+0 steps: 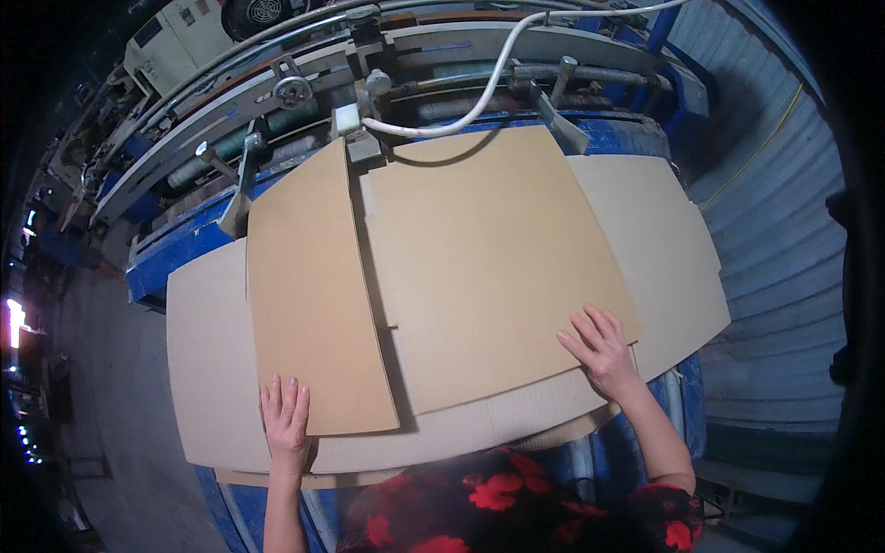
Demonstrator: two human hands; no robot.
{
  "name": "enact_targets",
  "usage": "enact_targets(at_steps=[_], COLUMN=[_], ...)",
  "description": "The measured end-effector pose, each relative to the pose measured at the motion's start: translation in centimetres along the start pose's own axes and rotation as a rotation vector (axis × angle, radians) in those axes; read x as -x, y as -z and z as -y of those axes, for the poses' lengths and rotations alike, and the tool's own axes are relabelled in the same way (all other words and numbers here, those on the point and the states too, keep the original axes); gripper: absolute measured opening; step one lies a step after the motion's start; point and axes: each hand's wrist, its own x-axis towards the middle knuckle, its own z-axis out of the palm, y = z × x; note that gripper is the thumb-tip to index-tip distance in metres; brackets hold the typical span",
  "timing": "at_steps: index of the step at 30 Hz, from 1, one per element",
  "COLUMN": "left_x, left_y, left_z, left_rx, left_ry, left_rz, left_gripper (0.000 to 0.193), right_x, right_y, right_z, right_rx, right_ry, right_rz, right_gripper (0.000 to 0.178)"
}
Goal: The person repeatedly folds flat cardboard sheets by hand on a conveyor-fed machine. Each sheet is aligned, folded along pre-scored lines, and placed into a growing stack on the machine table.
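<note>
Before me lies a large flat cardboard sheet, its pale outer part (207, 359) showing on the left and right. Two tan panels are folded inward over it: a narrower left panel (309, 304) and a wider right panel (489, 267), with a dark gap between them. My left hand (287, 422) rests at the near left corner of the left panel, fingers stretched out and thumb not showing. On the right panel's near right corner, my right hand (601, 353) lies with its fingers spread over the surface.
Beyond the cardboard stands a blue and grey machine with rollers, a handwheel (292, 91) and metal guides. A white cable (489, 88) runs across it to a small block above the gap. More cardboard (553, 435) lies beneath, on blue supports. A corrugated wall (770, 267) rises at the right.
</note>
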Motion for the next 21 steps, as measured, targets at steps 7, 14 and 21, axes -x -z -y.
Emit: enact_targets(at_steps=[7, 14, 21], left_x=[-0.8, -0.9, -1.1], left_y=[0.3, 2.0, 1.6], left_z=[-0.8, 0.1, -0.3], left_rx=[0.036, 0.078, -0.006], left_ry=[0.037, 0.048, -0.016], left_rz=[0.003, -0.118, -0.2], left_gripper=[0.039, 0.035, 0.037], right_x=[0.0, -1.1, -0.5], right_y=[-0.9, 1.8, 3.3], right_z=[-1.1, 0.2, -0.2], right_rx=[-0.095, -0.051, -0.005], right_ry=[0.002, 0.04, 0.08], right_rz=[-0.075, -0.155, -0.032], right_gripper=[0.049, 0.045, 0.047])
